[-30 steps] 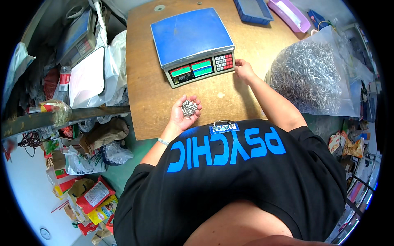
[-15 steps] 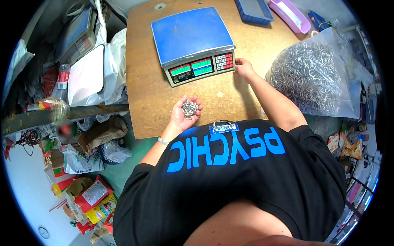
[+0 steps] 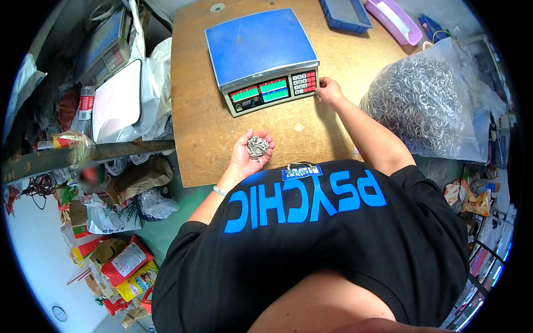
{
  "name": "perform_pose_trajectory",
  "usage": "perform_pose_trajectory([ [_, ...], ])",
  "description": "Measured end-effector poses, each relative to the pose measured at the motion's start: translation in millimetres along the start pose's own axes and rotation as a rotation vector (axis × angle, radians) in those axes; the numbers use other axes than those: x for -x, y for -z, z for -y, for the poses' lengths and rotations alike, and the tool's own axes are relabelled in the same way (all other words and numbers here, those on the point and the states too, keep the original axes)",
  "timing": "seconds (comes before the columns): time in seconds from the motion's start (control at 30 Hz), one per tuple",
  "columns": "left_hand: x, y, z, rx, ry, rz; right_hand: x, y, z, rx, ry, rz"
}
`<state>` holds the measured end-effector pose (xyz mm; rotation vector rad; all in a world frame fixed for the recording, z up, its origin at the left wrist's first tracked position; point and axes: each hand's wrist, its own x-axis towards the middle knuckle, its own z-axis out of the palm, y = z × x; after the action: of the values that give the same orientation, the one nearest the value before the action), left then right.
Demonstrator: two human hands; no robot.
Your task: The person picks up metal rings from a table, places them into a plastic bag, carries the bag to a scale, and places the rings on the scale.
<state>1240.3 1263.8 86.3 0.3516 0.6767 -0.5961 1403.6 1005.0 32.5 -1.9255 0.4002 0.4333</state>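
Note:
My left hand (image 3: 242,156) is cupped palm up above the near edge of the table, its fingers curled round a small heap of silvery metal rings (image 3: 257,149). My right hand (image 3: 330,92) is at the lower right corner of a digital weighing scale (image 3: 261,50), touching it beside the red and white keypad (image 3: 303,82). Its fingers are bent and a little apart, with nothing seen in them. The scale's blue top plate is bare, and its green displays are lit. To the right of my right forearm stands a large clear bag (image 3: 416,105) full of similar rings.
A blue tray (image 3: 345,15) and a purple basin (image 3: 394,21) sit at the table's far right. Left of the wooden table (image 3: 194,111) are a second scale (image 3: 105,50), a white board (image 3: 116,102) and a plastic bottle (image 3: 86,105). Snack packets (image 3: 127,261) lie piled lower left.
My right hand's fingertips have shifted slightly on the scale's keypad corner. My left hand stays in place with the rings.

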Motion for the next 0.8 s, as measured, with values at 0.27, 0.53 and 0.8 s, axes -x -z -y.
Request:
perform_pose_trajectory([
  [0.27, -1.7, -1.6, -0.4, 0.008, 0.023, 0.020, -22.3, -2.5, -26.1, 0.072, 0.169, -0.050],
  [0.53, -0.7, -0.2, -2.2, 0.010, 0.027, 0.013, -29.4, -5.7, -34.7, 0.099, 0.223, -0.064],
  [0.8, -2.5, 3.1, -0.3, 0.022, 0.034, 0.019, -22.5, -5.2, -28.5, 0.124, 0.243, -0.077],
])
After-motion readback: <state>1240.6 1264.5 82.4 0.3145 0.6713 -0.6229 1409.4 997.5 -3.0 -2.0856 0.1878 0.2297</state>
